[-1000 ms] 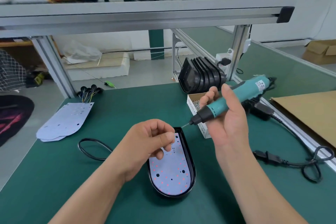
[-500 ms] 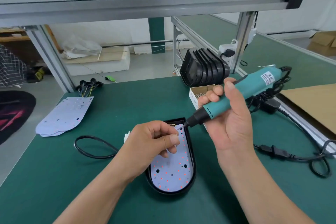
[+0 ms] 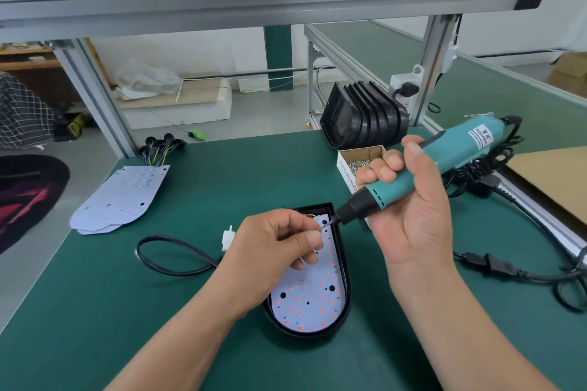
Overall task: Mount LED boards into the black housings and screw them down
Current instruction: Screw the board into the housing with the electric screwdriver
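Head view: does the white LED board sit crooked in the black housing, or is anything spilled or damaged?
Nothing stands out. The white LED board lies flat inside the black oval housing; the small cardboard box of screws stands upright, nothing spilled.

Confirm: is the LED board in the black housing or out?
In. The LED board lies inside the black housing, whose rim rings its near and right edges; the left hand hides its far-left part.

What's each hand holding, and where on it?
Right hand grips the teal electric screwdriver round its lower barrel, above the black nose. Left hand pinches at the bit tip; what it holds is too small to tell.
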Demonstrator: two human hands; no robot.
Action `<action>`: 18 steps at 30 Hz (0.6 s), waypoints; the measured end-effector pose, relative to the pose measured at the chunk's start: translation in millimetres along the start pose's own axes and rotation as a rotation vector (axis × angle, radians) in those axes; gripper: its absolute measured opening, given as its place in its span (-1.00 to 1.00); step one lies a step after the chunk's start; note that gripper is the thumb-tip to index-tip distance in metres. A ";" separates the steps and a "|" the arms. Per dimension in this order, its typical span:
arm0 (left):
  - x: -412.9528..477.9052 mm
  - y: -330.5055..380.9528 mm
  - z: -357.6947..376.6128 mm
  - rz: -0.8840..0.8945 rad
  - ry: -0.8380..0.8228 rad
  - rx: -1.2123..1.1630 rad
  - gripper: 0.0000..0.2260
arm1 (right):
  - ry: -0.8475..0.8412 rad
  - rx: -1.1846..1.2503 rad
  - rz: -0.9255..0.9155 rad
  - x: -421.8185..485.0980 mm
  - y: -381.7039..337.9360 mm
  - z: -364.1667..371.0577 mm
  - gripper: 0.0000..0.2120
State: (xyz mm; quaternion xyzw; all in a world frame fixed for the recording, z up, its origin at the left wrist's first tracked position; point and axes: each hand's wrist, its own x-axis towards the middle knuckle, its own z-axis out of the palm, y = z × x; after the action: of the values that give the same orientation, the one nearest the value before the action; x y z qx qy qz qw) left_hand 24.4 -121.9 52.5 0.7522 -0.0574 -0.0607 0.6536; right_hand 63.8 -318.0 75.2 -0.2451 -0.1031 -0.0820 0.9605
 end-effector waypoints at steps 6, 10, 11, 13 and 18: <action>-0.5 -1.4 -0.1 0.014 0.006 0.023 -0.96 | -0.008 -0.021 -0.002 -0.9 1.2 -0.3 -0.94; -0.8 -1.8 2.5 0.026 0.018 0.039 -0.91 | -0.012 -0.046 -0.010 -1.3 1.6 -0.8 -0.94; -0.9 -2.9 3.8 0.029 0.038 0.047 -0.88 | -0.017 -0.061 -0.017 -1.4 1.9 -0.7 -0.94; -1.5 -5.2 6.2 0.042 0.092 0.095 -0.83 | -0.030 -0.089 -0.034 -1.4 3.1 -1.0 -0.94; -3.1 -6.2 7.2 0.060 0.125 0.104 -0.89 | 0.040 -0.062 -0.018 -0.3 8.0 -5.8 -0.95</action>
State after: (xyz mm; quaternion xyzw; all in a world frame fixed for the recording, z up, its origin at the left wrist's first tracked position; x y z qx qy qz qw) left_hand 20.1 -127.6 45.4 0.7855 -0.0423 0.0092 0.6174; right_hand 66.0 -313.8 66.5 -0.2721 -0.0834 -0.0985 0.9536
